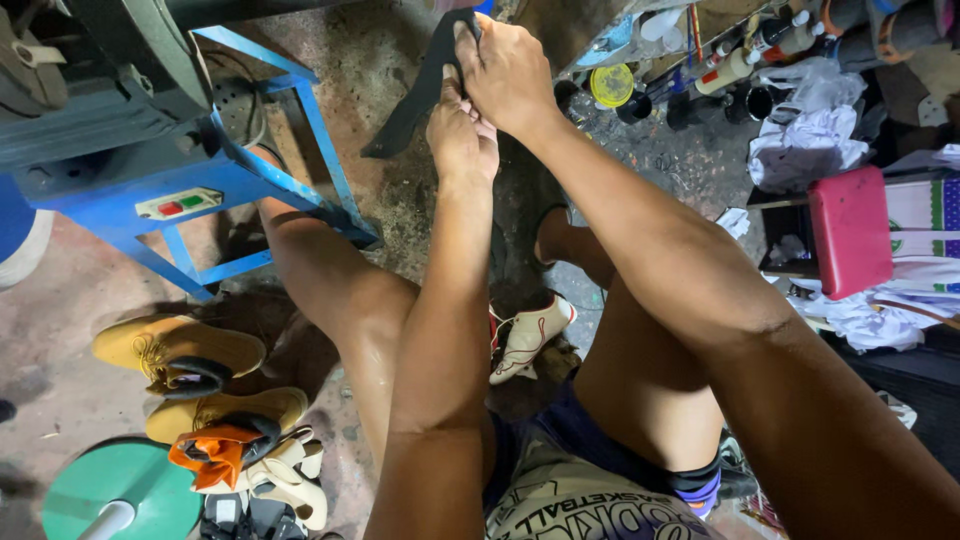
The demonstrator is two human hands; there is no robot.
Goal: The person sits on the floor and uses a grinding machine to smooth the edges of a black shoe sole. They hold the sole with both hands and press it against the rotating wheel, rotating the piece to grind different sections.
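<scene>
Both arms reach forward over my knees. My right hand (510, 70) grips the top end of a long black strip (415, 95), which looks like rubber or leather and hangs down to the left. My left hand (460, 135) sits just below, fingers closed against the same strip near its upper part. The strip's lower end dangles free above the stained floor.
A blue metal machine stand (250, 190) with a red and green switch box (178, 203) stands at left. Tan boots (180, 350) and other shoes lie on the floor at lower left, a white shoe (530, 335) between my legs. A red stool (850, 230), bottles and rags crowd the right.
</scene>
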